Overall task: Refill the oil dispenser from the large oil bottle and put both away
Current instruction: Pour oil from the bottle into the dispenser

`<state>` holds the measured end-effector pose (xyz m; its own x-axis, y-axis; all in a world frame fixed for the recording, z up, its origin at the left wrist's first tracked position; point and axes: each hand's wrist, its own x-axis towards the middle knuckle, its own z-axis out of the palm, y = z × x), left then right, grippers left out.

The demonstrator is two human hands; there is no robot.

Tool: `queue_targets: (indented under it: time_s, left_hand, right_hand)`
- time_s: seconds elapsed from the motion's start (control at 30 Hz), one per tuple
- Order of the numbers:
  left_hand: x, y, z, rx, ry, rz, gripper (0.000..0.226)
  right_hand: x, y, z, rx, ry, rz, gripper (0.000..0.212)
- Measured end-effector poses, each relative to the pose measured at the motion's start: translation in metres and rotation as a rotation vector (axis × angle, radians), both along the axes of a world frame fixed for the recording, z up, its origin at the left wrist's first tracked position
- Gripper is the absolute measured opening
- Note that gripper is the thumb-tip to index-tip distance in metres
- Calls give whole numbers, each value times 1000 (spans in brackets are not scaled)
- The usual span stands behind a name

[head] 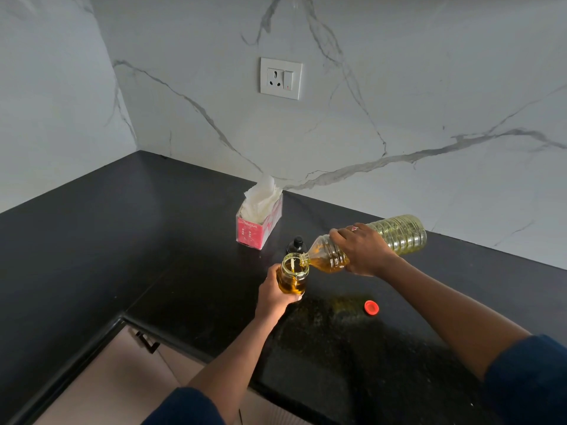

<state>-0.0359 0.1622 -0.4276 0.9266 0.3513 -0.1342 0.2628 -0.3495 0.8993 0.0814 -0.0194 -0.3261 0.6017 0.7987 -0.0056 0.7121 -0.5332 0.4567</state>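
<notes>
My left hand [273, 297] grips the glass oil dispenser [293, 276], which stands uncapped on the black counter [153, 240] and is partly filled with golden oil. My right hand [365, 251] holds the large clear plastic oil bottle [399, 233] tipped almost level, its open mouth over the dispenser's rim. Oil pools in the bottle's neck end. Just behind the dispenser stands its black spout top [296, 244]. The bottle's red cap [371, 307] lies on the counter to the right.
A pink tissue box [259, 223] with white tissues sticking out stands behind the dispenser near the marble wall. A wall socket [280, 78] is above. The counter turns a corner at left, with a cabinet handle [145, 342] under its edge.
</notes>
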Motion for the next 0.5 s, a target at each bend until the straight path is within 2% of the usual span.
queue_targets:
  time_s: [0.5]
  left_hand:
    - [0, 1, -3, 3, -14, 1, 79]
  right_hand:
    - [0, 1, 2, -15, -8, 4, 78]
